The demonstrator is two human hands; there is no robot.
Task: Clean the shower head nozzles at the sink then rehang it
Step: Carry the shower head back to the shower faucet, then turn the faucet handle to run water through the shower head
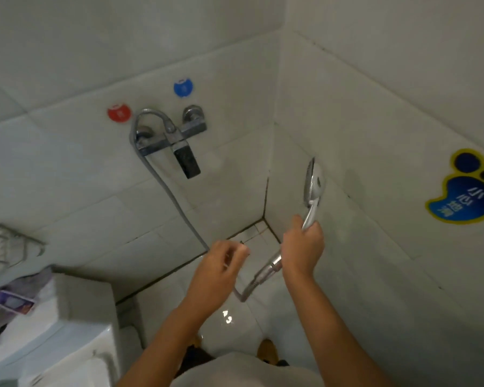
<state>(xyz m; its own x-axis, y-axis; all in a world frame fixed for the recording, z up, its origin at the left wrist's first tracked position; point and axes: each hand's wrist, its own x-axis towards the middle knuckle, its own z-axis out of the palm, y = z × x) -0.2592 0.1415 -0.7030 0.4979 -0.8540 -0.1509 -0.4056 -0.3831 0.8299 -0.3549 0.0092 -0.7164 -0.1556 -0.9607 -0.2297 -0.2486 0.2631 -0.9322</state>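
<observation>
Wire rack [9, 244]: fixed to the far wall at the left edge, above a cluttered white ledge.
Red sticker [119, 112]: on the far wall, up and left of the tap.
Wall tap [173, 135]: chrome mixer on the far wall, its dark lever pointing down; a blue sticker [183, 87] sits above it.
Hose [176, 202]: loops over the tap, drops along the wall toward the corner and runs on to the handle's lower end.
Left hand [221, 270]: near the middle, fingers loosely curled, grasping nothing, just left of the hose fitting and apart from it.
Right hand [303, 248]: wrapped tight round the shower head's handle.
Shower head [313, 185]: held upright near the right wall, face turned left, seen edge-on, so the nozzles cannot be made out.
Footprint sticker [464, 191]: blue and yellow, on the right wall, well apart from the shower head.
</observation>
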